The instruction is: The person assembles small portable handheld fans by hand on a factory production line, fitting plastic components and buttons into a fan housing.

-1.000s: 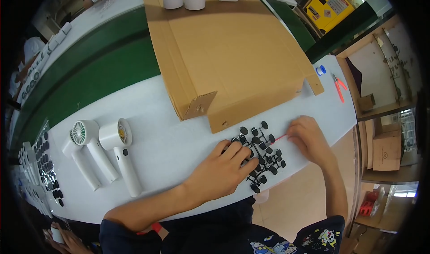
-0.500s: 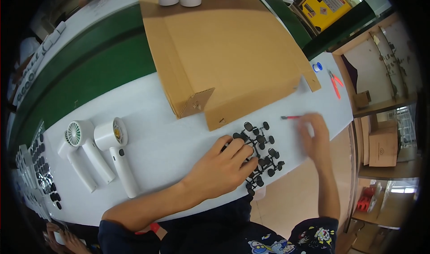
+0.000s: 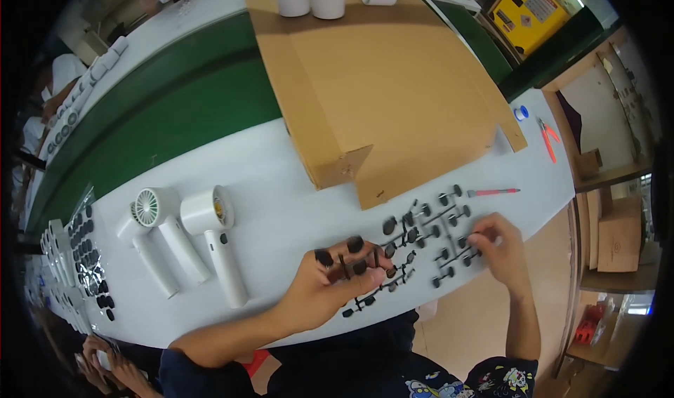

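Your left hand [image 3: 324, 286] curls closed around a black padded frame [image 3: 355, 244] at lower centre; your right hand [image 3: 500, 248], thumb and finger together, pinches the edge of a second frame [image 3: 463, 242] right of centre.

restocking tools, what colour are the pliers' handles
Orange-red; the pliers' handles show best in the head view.

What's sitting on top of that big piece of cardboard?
White cylindrical pieces sit at the far end of the cardboard, some cut off by the picture's edge. What lies beneath the cardboard is covered.
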A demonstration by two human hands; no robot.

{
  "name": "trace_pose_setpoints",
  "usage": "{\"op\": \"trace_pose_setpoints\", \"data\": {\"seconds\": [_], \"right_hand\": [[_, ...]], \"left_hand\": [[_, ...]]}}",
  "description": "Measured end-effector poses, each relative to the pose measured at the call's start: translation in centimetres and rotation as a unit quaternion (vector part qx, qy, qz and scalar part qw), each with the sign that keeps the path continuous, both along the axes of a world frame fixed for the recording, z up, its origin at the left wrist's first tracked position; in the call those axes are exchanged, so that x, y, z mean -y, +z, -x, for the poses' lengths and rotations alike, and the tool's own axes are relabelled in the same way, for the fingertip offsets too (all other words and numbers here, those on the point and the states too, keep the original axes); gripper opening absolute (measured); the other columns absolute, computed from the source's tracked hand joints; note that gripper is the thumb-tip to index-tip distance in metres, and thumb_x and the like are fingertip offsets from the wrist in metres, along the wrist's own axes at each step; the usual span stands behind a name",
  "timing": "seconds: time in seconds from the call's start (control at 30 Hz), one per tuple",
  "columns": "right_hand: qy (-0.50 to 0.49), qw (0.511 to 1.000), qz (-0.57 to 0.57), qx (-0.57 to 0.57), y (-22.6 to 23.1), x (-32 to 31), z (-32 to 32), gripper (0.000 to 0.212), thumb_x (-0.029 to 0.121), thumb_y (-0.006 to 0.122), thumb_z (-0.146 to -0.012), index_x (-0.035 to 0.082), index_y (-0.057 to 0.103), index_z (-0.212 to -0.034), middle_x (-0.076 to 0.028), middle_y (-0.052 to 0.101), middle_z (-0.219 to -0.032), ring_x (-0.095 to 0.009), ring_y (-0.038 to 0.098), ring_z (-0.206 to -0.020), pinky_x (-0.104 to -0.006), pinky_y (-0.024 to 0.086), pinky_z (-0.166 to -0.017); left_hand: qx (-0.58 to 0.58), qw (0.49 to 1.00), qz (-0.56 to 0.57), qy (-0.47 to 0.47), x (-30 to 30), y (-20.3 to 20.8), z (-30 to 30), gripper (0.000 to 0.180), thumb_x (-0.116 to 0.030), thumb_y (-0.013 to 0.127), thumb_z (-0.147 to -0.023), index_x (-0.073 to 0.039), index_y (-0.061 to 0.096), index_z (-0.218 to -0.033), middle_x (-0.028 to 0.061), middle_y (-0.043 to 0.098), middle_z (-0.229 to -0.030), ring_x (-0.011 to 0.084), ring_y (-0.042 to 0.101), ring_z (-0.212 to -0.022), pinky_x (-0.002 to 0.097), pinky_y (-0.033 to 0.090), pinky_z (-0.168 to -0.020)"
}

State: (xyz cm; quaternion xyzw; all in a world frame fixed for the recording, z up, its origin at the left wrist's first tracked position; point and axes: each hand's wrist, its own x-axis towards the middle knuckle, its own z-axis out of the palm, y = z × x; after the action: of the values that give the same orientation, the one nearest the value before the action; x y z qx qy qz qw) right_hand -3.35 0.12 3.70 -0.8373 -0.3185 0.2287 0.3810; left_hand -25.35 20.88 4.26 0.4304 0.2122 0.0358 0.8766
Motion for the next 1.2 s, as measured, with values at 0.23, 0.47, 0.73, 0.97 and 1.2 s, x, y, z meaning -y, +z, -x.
{"op": "trace_pose_setpoints", "data": {"seconds": [0.23, 0.47, 0.73, 0.97, 1.2], "right_hand": [[0.031, 0.991, -0.086, 0.102, 2.6, -2.8, 2.9, 0.018, 0.002, 0.066, -0.072, 0.001, 0.060, -0.090, -0.005, 0.058, -0.081, -0.012, 0.051, -0.069, -0.0238, 0.041, -0.062], [0.112, 0.960, -0.177, -0.188, 0.5, -7.8, 6.1, 0.018, 0.002, 0.065, -0.077, 0.002, 0.065, -0.095, -0.003, 0.061, -0.067, -0.008, 0.053, -0.055, -0.0215, 0.040, -0.049], [0.338, 0.786, -0.239, 0.459, -0.1, -9.0, 2.9, 0.023, 0.007, 0.068, -0.063, 0.004, 0.066, -0.085, -0.005, 0.062, -0.072, -0.018, 0.056, -0.056, -0.0268, 0.039, -0.046], [0.232, 0.894, -0.116, 0.364, -0.5, -8.0, 2.6, 0.021, 0.003, 0.069, -0.064, 0.007, 0.064, -0.084, -0.005, 0.059, -0.074, -0.019, 0.056, -0.061, -0.0293, 0.043, -0.052], [0.307, 0.890, -0.047, 0.333, -0.3, -8.8, 5.9, 0.031, -0.001, 0.064, -0.071, 0.006, 0.064, -0.102, -0.004, 0.054, -0.079, -0.021, 0.052, -0.070, -0.0301, 0.042, -0.057]], "left_hand": [[0.033, 0.996, 0.046, -0.070, -0.4, -1.8, 0.2, 0.017, -0.008, 0.057, -0.089, 0.004, 0.059, -0.101, 0.0059, 0.060, -0.094, 0.0101, 0.056, -0.077, 0.0245, 0.048, -0.073], [-0.002, 0.996, 0.026, -0.084, -0.1, -2.5, 0.5, 0.016, -0.017, 0.059, -0.089, -0.001, 0.061, -0.086, 0.0002, 0.059, -0.075, 0.0051, 0.052, -0.064, 0.0200, 0.044, -0.060], [-0.020, 0.996, 0.005, -0.090, -0.8, -2.2, 0.7, 0.024, -0.020, 0.059, -0.089, -0.002, 0.057, -0.073, 0.0020, 0.059, -0.064, 0.0069, 0.054, -0.054, 0.0204, 0.042, -0.050], [-0.057, 0.995, -0.003, -0.079, -1.6, -2.0, 1.5, 0.022, -0.016, 0.059, -0.089, -0.001, 0.060, -0.072, 0.0040, 0.061, -0.066, 0.0083, 0.056, -0.059, 0.0205, 0.042, -0.053], [-0.061, 0.997, -0.038, -0.013, -1.0, -1.9, 1.1, 0.025, -0.013, 0.057, -0.090, -0.003, 0.053, -0.068, 0.0044, 0.060, -0.069, 0.0097, 0.058, -0.064, 0.0226, 0.044, -0.056]]}}
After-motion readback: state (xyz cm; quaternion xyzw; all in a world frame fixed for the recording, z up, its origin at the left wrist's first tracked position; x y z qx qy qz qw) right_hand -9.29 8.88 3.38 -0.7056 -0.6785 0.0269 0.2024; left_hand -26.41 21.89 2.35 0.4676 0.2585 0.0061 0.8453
